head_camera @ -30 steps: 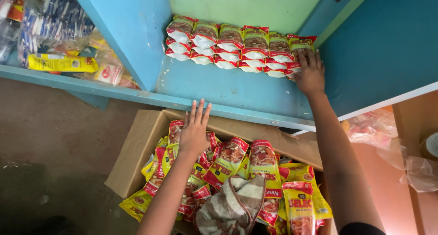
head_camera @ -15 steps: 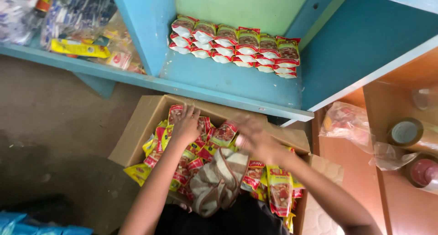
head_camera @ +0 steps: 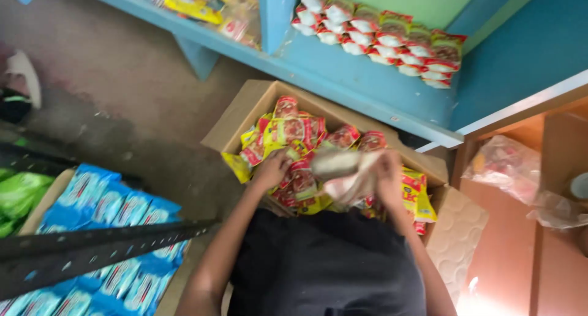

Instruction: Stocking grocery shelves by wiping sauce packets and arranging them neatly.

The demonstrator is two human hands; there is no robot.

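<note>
An open cardboard box [head_camera: 245,110] on the floor holds several red-and-yellow snack packets [head_camera: 293,132]. My left hand [head_camera: 271,169] reaches into the box and closes around packets near its front left. My right hand [head_camera: 387,169] is at the box's front right, curled over packets next to a blurred checked cloth [head_camera: 343,172] that hangs between my hands. What exactly the right hand grips is blurred. Rows of the same kind of packets [head_camera: 386,40] stand stacked on the blue shelf [head_camera: 343,83] above the box.
A second box of blue packets [head_camera: 116,212] sits at the lower left, crossed by a dark metal bar [head_camera: 92,248]. Green packets [head_camera: 15,196] lie at the far left. Plastic bags [head_camera: 508,169] rest on an orange-brown shelf to the right. Mixed goods [head_camera: 196,6] fill the left shelf.
My right hand left the shelf's stacked packets and came down into the box. The left hand moved deeper among the packets. The view tilted down and left, bringing the blue packets into sight.
</note>
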